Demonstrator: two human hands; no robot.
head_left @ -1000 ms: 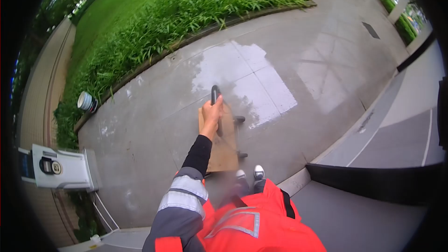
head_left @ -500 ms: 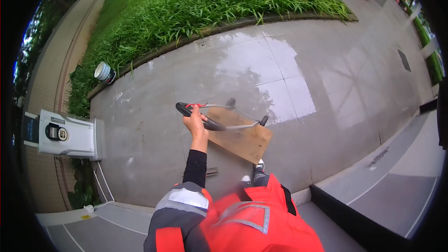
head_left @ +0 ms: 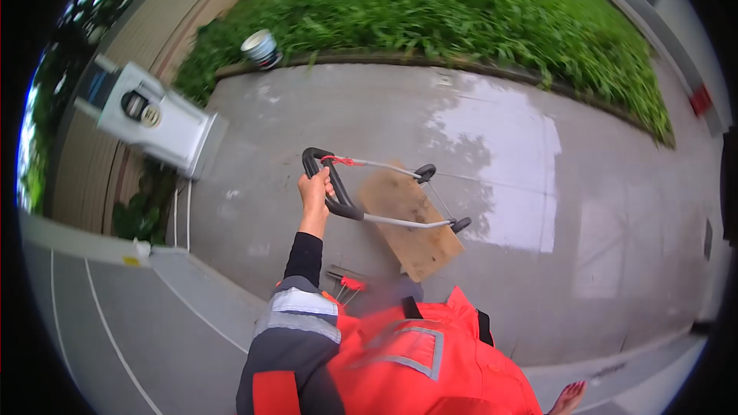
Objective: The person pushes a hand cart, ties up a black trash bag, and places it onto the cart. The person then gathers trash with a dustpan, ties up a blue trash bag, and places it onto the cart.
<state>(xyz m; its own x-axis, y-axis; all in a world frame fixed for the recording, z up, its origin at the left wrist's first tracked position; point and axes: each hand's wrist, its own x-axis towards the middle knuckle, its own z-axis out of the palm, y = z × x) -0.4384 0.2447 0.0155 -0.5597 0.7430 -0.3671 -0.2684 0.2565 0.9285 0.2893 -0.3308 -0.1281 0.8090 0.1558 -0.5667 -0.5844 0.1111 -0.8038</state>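
Note:
My left hand point(head_left: 314, 188) is wrapped round the black padded handle of a hand trolley point(head_left: 400, 221). The trolley leans out in front of me, its tubular metal frame ending in small black wheels. A red cord point(head_left: 343, 161) is tied around the frame by the handle. Against the frame lies a brown board point(head_left: 415, 230) with dark stains, its lower edge close to my feet, which are blurred. At the bottom right edge my right hand point(head_left: 568, 398) hangs away from the trolley, fingers partly showing and apart, with nothing visible in it.
Wet grey paving point(head_left: 492, 161) reflects the sky. A low kerb borders tall grass point(head_left: 430, 23). At its corner stands a white bucket point(head_left: 262, 49). A white metered cabinet point(head_left: 157, 117) is on the left, with grey steps point(head_left: 138, 323) below it. A red box point(head_left: 699, 100) is far right.
My view has turned, so the cabinet and bucket sit higher and further right. The trolley's handle has swung to show its full loop. My right hand has come into view.

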